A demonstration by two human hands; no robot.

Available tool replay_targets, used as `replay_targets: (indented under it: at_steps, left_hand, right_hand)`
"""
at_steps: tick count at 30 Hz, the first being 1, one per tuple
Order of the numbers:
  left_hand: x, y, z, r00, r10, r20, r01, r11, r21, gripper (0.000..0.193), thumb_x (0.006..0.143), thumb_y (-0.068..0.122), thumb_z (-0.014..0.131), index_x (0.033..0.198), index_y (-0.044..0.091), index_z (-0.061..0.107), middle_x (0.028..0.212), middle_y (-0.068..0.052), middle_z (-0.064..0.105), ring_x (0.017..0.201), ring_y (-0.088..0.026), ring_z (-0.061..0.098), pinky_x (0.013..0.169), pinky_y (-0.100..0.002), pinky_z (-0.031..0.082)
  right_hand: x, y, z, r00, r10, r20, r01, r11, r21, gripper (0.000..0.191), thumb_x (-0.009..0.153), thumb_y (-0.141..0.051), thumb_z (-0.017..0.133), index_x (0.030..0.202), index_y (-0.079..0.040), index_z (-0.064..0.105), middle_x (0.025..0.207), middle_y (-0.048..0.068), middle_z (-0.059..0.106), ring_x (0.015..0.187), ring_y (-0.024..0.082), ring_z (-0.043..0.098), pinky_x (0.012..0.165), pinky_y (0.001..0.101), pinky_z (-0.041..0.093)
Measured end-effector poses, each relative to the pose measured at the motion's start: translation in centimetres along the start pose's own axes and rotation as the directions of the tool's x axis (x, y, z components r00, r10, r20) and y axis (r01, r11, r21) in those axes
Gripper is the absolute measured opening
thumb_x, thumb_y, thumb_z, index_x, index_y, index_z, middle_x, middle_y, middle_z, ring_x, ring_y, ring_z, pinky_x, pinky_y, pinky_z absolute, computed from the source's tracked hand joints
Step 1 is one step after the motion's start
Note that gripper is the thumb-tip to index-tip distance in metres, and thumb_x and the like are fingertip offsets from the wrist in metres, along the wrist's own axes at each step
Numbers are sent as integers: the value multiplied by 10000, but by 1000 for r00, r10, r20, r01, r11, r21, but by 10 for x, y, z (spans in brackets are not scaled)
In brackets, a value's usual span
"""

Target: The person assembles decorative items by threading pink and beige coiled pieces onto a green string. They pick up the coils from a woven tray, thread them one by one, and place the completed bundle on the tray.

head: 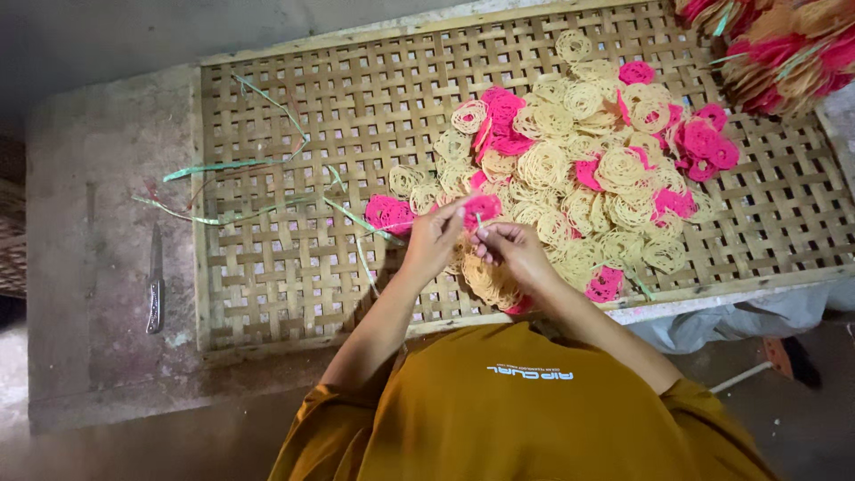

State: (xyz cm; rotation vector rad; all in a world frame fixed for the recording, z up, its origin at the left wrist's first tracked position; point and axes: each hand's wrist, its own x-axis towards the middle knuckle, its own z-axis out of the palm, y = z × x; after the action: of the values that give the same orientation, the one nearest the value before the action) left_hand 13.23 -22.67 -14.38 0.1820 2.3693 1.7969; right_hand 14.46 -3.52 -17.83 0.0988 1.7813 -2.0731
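Observation:
A pile of round lacy crackers [579,178], pale yellow and pink, lies on a woven bamboo tray [294,267]. My left hand [434,239] pinches a pink cracker [482,210] at the pile's near left edge. My right hand [512,251] holds a thin green strip [479,223] against that cracker, and a stack of yellow crackers [488,283] hangs under my right hand. Both hands touch each other over the tray's near side.
Loose green strips [258,209] lie across the tray's left half. A knife [156,285] rests on the concrete to the left of the tray. Tied bundles of crackers [784,49] sit at the top right corner. A pale plastic sheet [766,316] lies under the tray's right edge.

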Motion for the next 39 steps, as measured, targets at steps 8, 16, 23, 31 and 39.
replay_targets:
  at_steps: [8, 16, 23, 31, 39]
  left_hand:
    - [14, 21, -21, 968, 142, 208, -115, 984, -137, 241, 989, 170, 655, 1198, 163, 774, 1093, -31, 798, 976, -90, 723, 957, -306, 556]
    - [20, 29, -8, 970, 121, 209, -112, 992, -54, 188, 904, 133, 742, 1082, 147, 801, 1053, -65, 797, 968, -205, 757, 1075, -496, 467]
    - [12, -16, -18, 890, 408, 205, -387, 436, 812, 406, 775, 63, 672, 1135, 220, 772, 1260, -55, 674, 1240, -269, 604, 1031, -435, 456]
    - [27, -42, -13, 972, 170, -163, -112, 942, 317, 131, 966, 154, 676, 1059, 118, 762, 1036, -34, 754, 876, -164, 682, 773, -328, 536]
    - [29, -36, 3, 985, -20, -170, -25, 966, -258, 144, 985, 93, 677, 1056, -22, 725, 879, -34, 752, 775, -69, 664, 689, -223, 544]
  right_hand:
    - [-7, -18, -7, 993, 43, -112, -60, 987, -151, 246, 982, -80, 596, 1205, -69, 700, 790, 73, 722, 584, 123, 579, 544, 286, 459]
    - [-25, -25, -1, 949, -304, -77, 264, 907, -329, 191, 981, -41, 661, 1151, -33, 747, 1009, 86, 662, 723, 104, 576, 642, 270, 476]
    - [-28, -11, -17, 953, -259, -158, 247, 964, -95, 188, 1044, -88, 598, 1085, 26, 741, 931, 61, 752, 790, 70, 629, 727, 219, 489]
    - [-22, -4, -9, 970, -229, -86, 229, 973, -18, 195, 1046, -101, 601, 1034, 39, 735, 857, 63, 723, 759, 84, 619, 721, 229, 509]
    - [-8, 0, -2, 994, -105, -1, 105, 994, -21, 195, 1032, -114, 591, 1001, 28, 721, 812, 42, 710, 733, 90, 632, 724, 248, 528]
